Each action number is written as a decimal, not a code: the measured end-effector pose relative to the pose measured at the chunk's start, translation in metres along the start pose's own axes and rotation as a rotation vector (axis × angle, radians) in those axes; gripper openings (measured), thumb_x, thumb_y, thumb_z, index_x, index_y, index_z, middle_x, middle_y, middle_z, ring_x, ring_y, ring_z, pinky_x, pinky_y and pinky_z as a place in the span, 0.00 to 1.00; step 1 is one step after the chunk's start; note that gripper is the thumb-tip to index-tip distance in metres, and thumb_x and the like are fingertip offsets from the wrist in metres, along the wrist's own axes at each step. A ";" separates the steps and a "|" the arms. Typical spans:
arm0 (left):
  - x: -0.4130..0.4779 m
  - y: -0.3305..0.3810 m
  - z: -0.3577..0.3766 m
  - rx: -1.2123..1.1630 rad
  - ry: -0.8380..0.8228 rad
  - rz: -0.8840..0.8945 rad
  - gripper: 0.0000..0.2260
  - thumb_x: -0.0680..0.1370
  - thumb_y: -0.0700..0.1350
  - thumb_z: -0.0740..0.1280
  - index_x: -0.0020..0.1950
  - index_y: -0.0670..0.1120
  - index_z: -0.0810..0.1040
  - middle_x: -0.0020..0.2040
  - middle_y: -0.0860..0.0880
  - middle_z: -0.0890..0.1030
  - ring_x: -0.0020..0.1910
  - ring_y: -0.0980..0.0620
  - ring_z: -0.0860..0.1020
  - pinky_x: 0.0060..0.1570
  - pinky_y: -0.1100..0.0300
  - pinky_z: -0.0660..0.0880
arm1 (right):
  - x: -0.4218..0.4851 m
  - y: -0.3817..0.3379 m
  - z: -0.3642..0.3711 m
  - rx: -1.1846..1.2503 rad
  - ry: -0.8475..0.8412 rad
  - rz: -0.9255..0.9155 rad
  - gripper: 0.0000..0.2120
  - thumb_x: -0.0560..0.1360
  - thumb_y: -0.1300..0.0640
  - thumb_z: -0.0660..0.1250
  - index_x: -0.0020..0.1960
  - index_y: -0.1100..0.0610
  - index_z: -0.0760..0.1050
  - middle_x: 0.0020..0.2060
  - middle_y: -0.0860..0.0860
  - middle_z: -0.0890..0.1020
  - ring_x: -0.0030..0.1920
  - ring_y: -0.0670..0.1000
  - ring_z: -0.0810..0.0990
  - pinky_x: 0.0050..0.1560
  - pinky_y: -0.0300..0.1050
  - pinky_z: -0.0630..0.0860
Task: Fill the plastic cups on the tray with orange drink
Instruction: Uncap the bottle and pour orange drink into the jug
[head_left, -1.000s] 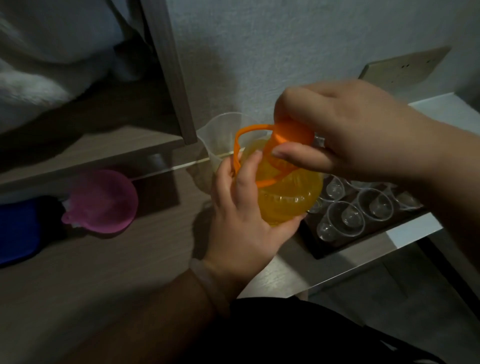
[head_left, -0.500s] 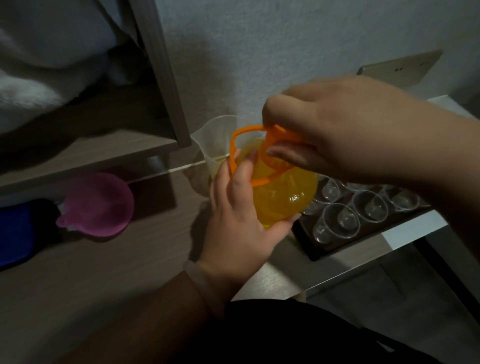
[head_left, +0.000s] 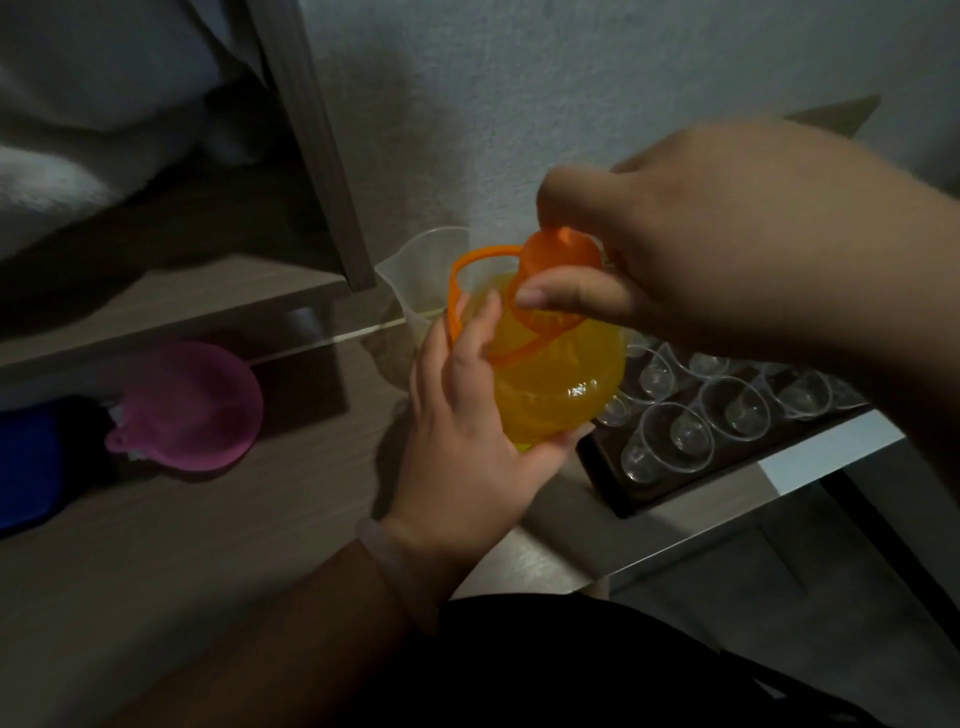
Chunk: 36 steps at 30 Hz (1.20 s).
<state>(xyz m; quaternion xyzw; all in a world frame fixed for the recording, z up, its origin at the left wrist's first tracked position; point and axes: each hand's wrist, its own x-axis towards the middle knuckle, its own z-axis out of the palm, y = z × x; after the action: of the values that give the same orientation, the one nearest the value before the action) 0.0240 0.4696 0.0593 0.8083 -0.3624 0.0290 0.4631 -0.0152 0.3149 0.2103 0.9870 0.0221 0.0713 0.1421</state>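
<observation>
A bottle of orange drink (head_left: 561, 395) with an orange carry handle (head_left: 462, 275) stands on the wooden table. My left hand (head_left: 467, 447) grips its body from the near left side. My right hand (head_left: 691, 244) comes over the top and pinches the orange cap (head_left: 558, 260) between thumb and fingers. To the right, several clear plastic cups (head_left: 727, 410) stand on a dark tray (head_left: 613, 488); the ones I can see hold no drink. My right forearm hides the tray's far right part.
A clear measuring jug (head_left: 415, 280) stands just behind the bottle by the wall. A pink funnel (head_left: 192, 405) lies to the left beside a blue object (head_left: 26, 462). A shelf post (head_left: 306, 140) rises at the back. The table edge (head_left: 727, 540) drops off at right.
The orange cap, hidden under my right fingers half a second ago, now shows again between thumb and fingers. My left hand keeps its grip on the bottle.
</observation>
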 end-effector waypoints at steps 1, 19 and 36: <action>0.000 0.000 0.000 -0.001 -0.001 -0.003 0.44 0.63 0.64 0.70 0.72 0.59 0.49 0.74 0.42 0.58 0.73 0.50 0.57 0.67 0.65 0.51 | 0.001 -0.003 0.002 -0.011 -0.004 0.016 0.34 0.72 0.29 0.40 0.56 0.53 0.68 0.34 0.55 0.74 0.30 0.58 0.70 0.27 0.45 0.67; -0.002 0.005 -0.001 -0.004 -0.035 -0.001 0.44 0.65 0.61 0.73 0.72 0.58 0.50 0.74 0.43 0.55 0.73 0.42 0.57 0.67 0.50 0.61 | -0.002 0.018 -0.002 0.098 -0.037 -0.310 0.21 0.76 0.49 0.56 0.68 0.50 0.71 0.58 0.60 0.78 0.54 0.65 0.78 0.48 0.60 0.75; -0.014 -0.005 0.005 0.123 -0.005 0.146 0.45 0.70 0.58 0.74 0.75 0.56 0.45 0.76 0.35 0.51 0.75 0.41 0.51 0.72 0.48 0.59 | -0.010 -0.005 -0.005 0.236 -0.005 -0.060 0.25 0.74 0.43 0.54 0.64 0.54 0.77 0.55 0.55 0.79 0.46 0.51 0.75 0.44 0.45 0.67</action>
<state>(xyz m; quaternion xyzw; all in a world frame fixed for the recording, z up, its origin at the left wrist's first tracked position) 0.0157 0.4751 0.0472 0.8066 -0.4193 0.0829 0.4084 -0.0257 0.3201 0.2122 0.9959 0.0598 0.0615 0.0273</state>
